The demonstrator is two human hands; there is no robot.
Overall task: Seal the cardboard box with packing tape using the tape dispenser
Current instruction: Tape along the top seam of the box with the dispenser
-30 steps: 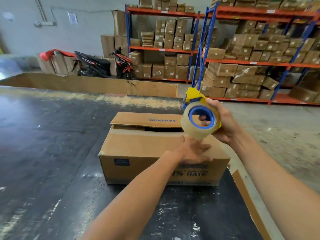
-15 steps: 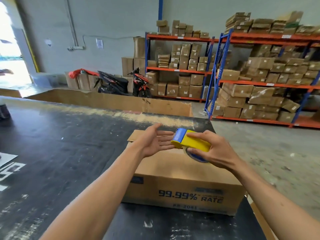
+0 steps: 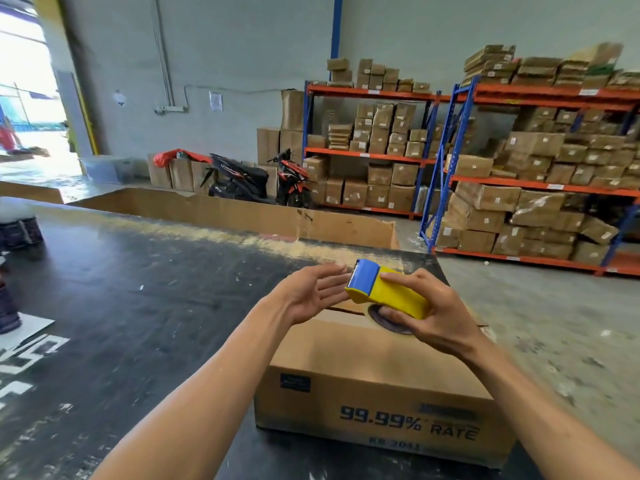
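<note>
Black table [image 3: 138, 306]: cardboard box [image 3: 363, 372] near right edge; right hand [image 3: 433, 317] grips tape dispenser [image 3: 384, 292].

Two forearms come into the picture from the bottom edge, and both are bare up to where the frame cuts them, so no sleeve is visible on either side. The left hand [image 3: 311, 295] has no glove, no ring and no watch or band at the wrist. The right hand [image 3: 438, 323] is the same: uncovered, with short nails as far as can be seen, and nothing worn at its wrist.
</note>
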